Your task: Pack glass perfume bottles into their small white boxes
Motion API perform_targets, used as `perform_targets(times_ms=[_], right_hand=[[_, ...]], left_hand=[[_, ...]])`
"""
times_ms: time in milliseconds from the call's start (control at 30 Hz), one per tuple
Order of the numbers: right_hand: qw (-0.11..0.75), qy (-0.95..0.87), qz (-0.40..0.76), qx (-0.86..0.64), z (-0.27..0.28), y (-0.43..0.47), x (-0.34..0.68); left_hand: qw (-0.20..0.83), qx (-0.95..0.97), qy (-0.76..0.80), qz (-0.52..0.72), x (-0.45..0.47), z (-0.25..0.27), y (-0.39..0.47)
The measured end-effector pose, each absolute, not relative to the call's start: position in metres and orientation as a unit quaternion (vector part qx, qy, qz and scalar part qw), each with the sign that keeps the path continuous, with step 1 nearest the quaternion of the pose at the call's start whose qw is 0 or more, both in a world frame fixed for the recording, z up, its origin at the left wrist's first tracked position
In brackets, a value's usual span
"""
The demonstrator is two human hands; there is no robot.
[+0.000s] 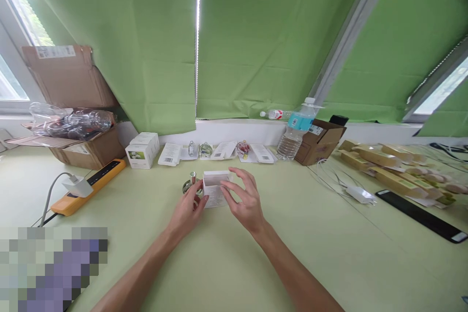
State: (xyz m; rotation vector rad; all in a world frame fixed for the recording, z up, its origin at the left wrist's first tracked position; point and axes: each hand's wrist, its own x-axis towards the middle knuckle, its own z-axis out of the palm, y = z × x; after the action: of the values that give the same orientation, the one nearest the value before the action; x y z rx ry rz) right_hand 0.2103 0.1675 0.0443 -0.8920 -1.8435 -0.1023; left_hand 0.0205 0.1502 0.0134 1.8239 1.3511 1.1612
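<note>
Bare forearms (153, 261), cut off below, are framing a white cardboard box (214, 198) standing open-topped on the smooth, pale-green surface (223, 258), the left hand (188, 207) gripping its side with bent fingers (197, 186) and partly hiding a shiny, rounded object (186, 186), the right hand (248, 200) curving over its rim, any grip impossible to tell.

I've got plenty of room right of my right fingers (242, 195) over the table (292, 214); shiny round thing (186, 186) crowds my left fingers (192, 194).
</note>
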Motion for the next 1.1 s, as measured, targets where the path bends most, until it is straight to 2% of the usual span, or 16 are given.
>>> perform_targets(times_ms=[400,700,867,1100], right_hand=[[0.504,-0.778,-0.014,-0.374,0.0481,0.165,0.2076],[0.493,-0.784,-0.064,-0.373,0.0488,0.1632,0.2059],[0.522,-0.779,-0.102,-0.331,0.0481,0.1662,0.2058],[0.514,-0.793,-0.102,-0.31,0.0456,0.1695,0.2065]], left_hand=[[0.252,0.709,0.496,0.434,0.0178,0.0122,0.1502],[0.106,0.766,0.474,0.422,0.0186,0.012,0.1456],[0.035,0.777,0.454,0.435,0.0189,0.0117,0.146],[-0.059,0.783,0.435,0.441,0.0192,0.0129,0.1448]])
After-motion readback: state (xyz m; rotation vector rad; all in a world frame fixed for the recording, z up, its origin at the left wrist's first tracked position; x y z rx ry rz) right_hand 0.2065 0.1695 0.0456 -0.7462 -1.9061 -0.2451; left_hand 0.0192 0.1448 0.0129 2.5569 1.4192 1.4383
